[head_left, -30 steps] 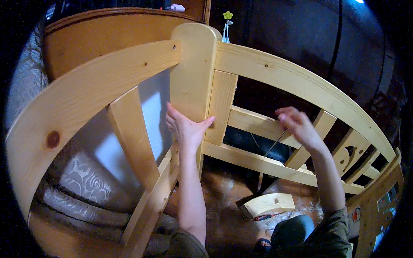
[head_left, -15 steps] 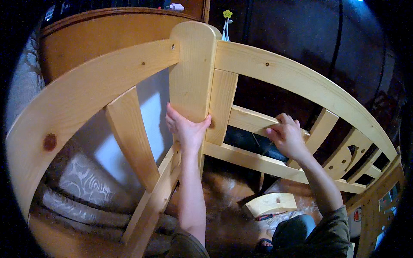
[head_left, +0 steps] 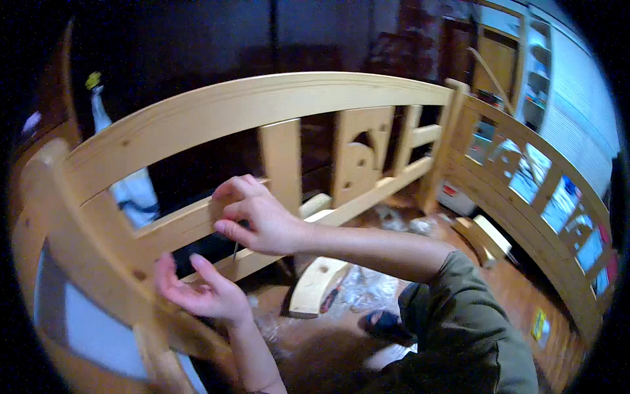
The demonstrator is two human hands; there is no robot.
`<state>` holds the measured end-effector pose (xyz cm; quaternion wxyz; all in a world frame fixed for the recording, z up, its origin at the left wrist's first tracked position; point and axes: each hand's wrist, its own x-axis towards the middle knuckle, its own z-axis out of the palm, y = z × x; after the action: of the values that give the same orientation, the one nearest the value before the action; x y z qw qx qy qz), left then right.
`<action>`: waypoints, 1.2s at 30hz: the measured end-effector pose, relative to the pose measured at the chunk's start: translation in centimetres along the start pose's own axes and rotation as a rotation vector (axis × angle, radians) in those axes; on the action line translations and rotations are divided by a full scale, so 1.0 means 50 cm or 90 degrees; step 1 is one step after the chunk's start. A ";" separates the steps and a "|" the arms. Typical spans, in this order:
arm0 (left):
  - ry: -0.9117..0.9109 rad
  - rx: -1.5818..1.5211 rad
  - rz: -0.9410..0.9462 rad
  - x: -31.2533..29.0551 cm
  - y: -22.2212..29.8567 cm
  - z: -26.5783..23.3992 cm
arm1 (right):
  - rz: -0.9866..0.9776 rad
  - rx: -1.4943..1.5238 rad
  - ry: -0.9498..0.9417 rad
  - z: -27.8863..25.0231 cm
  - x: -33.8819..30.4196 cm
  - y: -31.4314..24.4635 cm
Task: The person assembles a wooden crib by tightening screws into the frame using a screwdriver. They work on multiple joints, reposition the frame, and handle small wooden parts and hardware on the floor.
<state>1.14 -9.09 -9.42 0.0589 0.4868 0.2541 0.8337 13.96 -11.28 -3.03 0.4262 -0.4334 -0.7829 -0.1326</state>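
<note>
Head view: right hand (head_left: 259,220) at middle rail (head_left: 174,222) of far wooden panel (head_left: 262,90), fingers curled; thin rod (head_left: 235,252) directly below, cannot tell whether grip holds it. Left hand (head_left: 209,293) nearer, beside corner post (head_left: 82,197), grip wide. Curved wood block (head_left: 316,289) on floor (head_left: 502,299), farther right.

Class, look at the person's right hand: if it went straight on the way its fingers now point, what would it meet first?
Probably the pale wooden horizontal middle rail, which lies behind the right hand's fingers in the picture; depth is hard to judge.
</note>
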 end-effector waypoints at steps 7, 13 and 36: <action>-0.366 -0.326 0.069 -0.187 0.170 0.109 | 0.213 -0.148 0.030 -0.276 -0.181 0.045; -0.714 -0.253 0.041 -0.336 0.261 0.274 | 0.323 -0.253 0.134 -0.522 -0.324 0.141; -0.874 -0.162 -0.365 -0.619 0.589 1.090 | 0.419 0.113 0.428 -0.932 -0.626 0.700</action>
<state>67.50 -25.27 2.18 0.4748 0.8011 0.1786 0.3176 75.59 -35.25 -5.15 0.7107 -0.5534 -0.4307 -0.0559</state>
